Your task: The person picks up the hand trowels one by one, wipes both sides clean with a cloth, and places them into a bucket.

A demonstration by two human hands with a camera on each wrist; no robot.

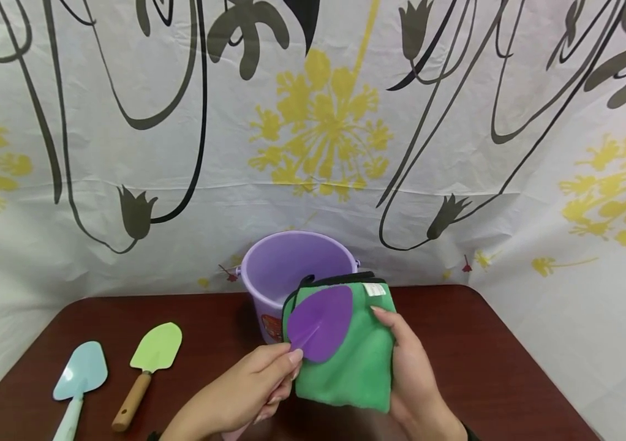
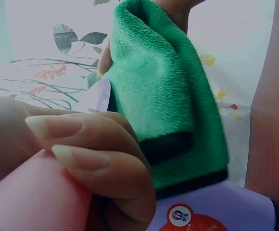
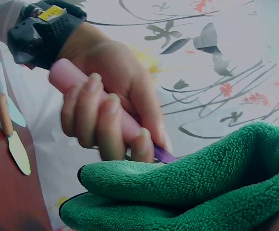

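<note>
My left hand (image 1: pixel 247 386) grips a small trowel by its pink handle (image 3: pixel 65 74), fingers wrapped round it. The trowel's purple blade (image 1: pixel 328 318) points up and lies over the front of a folded green cloth (image 1: pixel 348 386). This cloth is fluffy, with black edging and a white label at its top corner. My right hand (image 1: pixel 418 380) holds the cloth from its right side, thumb on the front; the other fingers are mostly hidden behind it. Both stand in front of a purple bucket (image 1: pixel 260 275), overlapping part of its rim in the head view.
On the dark red-brown table (image 1: pixel 473 343), a light blue trowel (image 1: pixel 81 370) and a lime-green trowel with a wooden handle (image 1: pixel 157 349) lie at the left. A white patterned sheet (image 1: pixel 181 153) hangs behind the table, just beyond the bucket.
</note>
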